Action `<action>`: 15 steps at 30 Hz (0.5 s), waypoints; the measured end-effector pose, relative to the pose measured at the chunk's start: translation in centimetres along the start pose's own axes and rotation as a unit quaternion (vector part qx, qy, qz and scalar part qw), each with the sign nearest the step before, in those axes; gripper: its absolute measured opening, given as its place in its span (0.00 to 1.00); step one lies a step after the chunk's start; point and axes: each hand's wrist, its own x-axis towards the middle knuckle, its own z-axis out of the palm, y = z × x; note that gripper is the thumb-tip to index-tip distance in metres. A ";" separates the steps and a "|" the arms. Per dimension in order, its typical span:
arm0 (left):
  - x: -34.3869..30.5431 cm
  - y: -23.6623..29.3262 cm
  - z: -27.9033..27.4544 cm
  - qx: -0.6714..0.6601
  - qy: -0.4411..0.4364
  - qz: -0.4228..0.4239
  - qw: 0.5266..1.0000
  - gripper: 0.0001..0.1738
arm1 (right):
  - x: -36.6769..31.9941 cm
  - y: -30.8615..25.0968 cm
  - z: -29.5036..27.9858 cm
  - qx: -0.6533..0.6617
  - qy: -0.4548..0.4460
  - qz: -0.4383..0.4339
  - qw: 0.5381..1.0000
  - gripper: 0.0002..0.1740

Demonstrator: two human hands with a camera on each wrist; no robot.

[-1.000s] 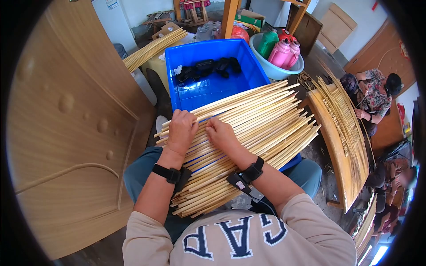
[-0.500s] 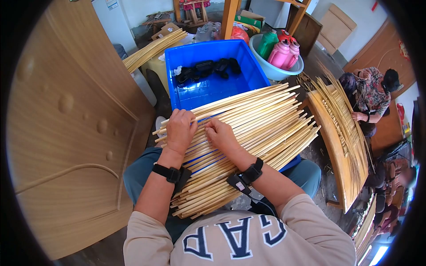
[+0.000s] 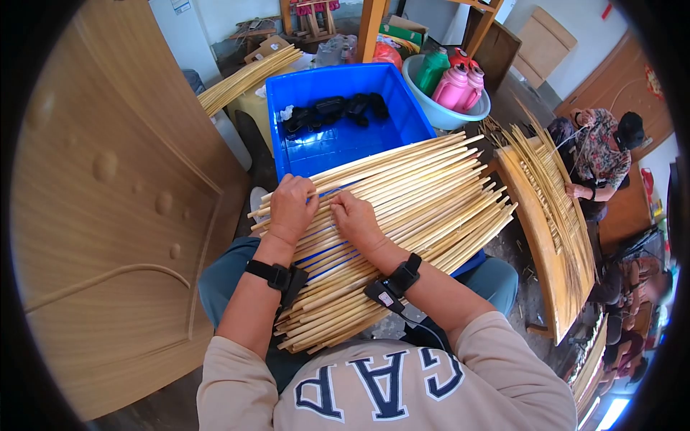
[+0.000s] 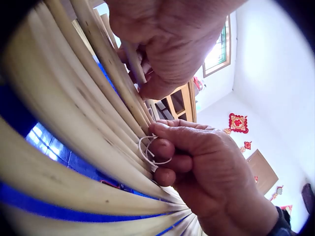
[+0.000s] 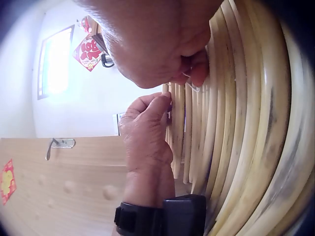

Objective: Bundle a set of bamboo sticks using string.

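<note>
A mat of pale peeled sticks [image 3: 424,190] lies across the person's lap, its sticks side by side. At its far left edge, the left hand [image 3: 291,208] holds the end of a thin stick [image 4: 133,64] between thumb and fingers. Close beside it, the right hand [image 3: 357,221] pinches a white string [image 4: 146,150] with curled fingers; a small loop of it shows in the left wrist view. In the right wrist view, the string [image 5: 193,87] comes out under the right fingertips, right at the sticks.
Beyond the mat stands a blue plastic tub [image 3: 287,156] with black items inside. A pale blue basin [image 3: 471,121] holds several thermos flasks. Wooden door [image 3: 122,237] at the left; at the right, a wooden bench [image 3: 535,237] bears more sticks, with a seated person [image 3: 604,154] beyond.
Both hands stay almost in place at the mat's far edge, still holding stick and string. The seated person at the right has moved an arm over the bench.
</note>
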 end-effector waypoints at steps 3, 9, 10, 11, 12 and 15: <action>-0.1 0.0 0.1 0.000 0.000 -0.002 1.000 0.06 | 0.1 0.0 0.1 0.007 -0.010 0.010 1.000 0.05; -0.2 0.0 0.1 0.002 0.004 -0.001 1.000 0.06 | 0.0 0.0 0.1 0.008 -0.015 0.011 1.000 0.04; -0.2 0.0 0.2 0.002 0.005 0.000 1.000 0.06 | 0.0 0.0 0.1 0.003 -0.015 0.007 1.000 0.04; -0.2 0.0 0.2 0.002 0.005 0.001 1.000 0.06 | 0.1 0.0 0.0 -0.002 -0.014 0.002 1.000 0.04; -0.2 0.0 0.2 0.002 0.004 0.000 1.000 0.06 | 0.1 0.0 0.0 -0.002 -0.014 0.002 1.000 0.04; -0.2 0.0 0.2 0.002 0.001 0.000 1.000 0.06 | 0.1 0.0 0.0 0.002 -0.026 0.011 1.000 0.05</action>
